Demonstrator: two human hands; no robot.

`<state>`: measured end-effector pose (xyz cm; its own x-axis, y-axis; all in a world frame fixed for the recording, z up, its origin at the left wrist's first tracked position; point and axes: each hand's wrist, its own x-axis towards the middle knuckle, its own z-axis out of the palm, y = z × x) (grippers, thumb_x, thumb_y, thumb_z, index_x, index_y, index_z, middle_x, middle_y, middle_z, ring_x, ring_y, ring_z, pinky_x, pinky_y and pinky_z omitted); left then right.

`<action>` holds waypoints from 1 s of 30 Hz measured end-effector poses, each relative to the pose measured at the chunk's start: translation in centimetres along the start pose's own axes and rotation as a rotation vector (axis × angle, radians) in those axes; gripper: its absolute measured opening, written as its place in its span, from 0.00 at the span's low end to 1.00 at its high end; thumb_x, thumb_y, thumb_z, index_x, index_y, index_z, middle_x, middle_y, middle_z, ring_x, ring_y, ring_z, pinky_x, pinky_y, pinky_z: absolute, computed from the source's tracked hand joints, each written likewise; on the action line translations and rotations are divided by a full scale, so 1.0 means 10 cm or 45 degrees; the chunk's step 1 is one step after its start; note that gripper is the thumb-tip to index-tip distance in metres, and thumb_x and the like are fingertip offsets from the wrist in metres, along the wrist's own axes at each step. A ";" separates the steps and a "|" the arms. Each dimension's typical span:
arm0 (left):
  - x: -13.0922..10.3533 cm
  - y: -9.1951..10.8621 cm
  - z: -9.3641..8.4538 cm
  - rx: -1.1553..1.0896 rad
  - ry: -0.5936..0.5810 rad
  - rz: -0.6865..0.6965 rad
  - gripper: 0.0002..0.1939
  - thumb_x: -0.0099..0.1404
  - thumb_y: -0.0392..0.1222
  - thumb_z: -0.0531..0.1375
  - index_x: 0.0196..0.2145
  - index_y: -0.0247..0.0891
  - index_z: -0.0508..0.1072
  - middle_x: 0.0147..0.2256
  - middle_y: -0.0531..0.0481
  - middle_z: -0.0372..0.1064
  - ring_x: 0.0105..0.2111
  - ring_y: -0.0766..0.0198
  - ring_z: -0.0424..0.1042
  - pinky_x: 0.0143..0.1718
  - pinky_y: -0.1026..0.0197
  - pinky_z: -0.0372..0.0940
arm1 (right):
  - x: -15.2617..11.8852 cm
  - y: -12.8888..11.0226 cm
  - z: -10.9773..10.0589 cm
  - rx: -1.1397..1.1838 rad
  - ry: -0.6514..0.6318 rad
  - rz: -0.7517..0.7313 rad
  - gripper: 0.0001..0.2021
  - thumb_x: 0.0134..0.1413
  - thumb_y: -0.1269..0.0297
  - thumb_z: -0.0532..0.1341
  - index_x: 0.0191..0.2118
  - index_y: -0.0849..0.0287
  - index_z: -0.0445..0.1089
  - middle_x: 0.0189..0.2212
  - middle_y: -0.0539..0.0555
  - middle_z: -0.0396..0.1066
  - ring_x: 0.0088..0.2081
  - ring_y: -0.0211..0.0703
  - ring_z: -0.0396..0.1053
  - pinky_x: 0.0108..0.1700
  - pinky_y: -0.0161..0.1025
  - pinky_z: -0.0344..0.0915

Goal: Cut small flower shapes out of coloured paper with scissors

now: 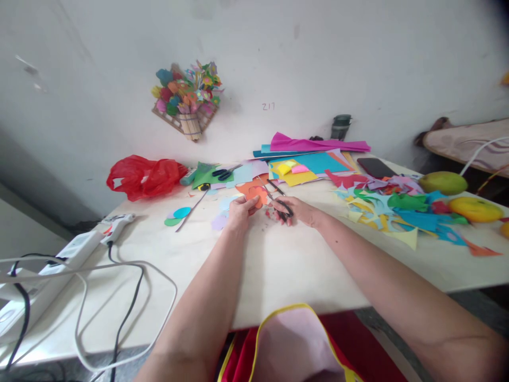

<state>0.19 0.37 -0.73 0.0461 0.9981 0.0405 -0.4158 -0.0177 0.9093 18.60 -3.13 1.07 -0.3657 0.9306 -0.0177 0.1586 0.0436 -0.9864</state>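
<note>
Over the middle of the table, my left hand point(241, 210) pinches an orange paper piece point(258, 196) with a rounded, flower-like edge. My right hand point(295, 208) is closed around the dark handles of a pair of scissors point(283, 210). Their blades point up and left, right beside the orange paper. Just beyond lies more orange paper point(246, 185). Pale lilac and blue paper pieces point(219, 222) rest left of my left hand. Farther left lie a blue paper circle point(182, 212) and a green one point(172, 222).
A second pair of scissors point(222, 174) lies behind, near a red plastic bag point(145, 178). Coloured sheets point(314, 162) are stacked at the back. Paper scraps point(382, 207), a phone point(376, 167) and mangoes point(443, 182) are on the right. A power strip point(67, 260) with looping cables occupies the left.
</note>
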 end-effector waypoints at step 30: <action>0.00 0.00 -0.01 0.012 -0.020 -0.023 0.24 0.31 0.47 0.78 0.23 0.34 0.75 0.24 0.49 0.74 0.24 0.65 0.73 0.33 0.61 0.69 | -0.03 -0.04 0.01 0.029 0.025 0.014 0.14 0.59 0.53 0.63 0.35 0.61 0.68 0.22 0.49 0.71 0.19 0.34 0.67 0.15 0.28 0.59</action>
<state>0.05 0.34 -0.76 0.0682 0.9972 0.0302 -0.4061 0.0001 0.9138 18.53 -3.42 1.47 -0.3462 0.9378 -0.0255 0.1412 0.0252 -0.9897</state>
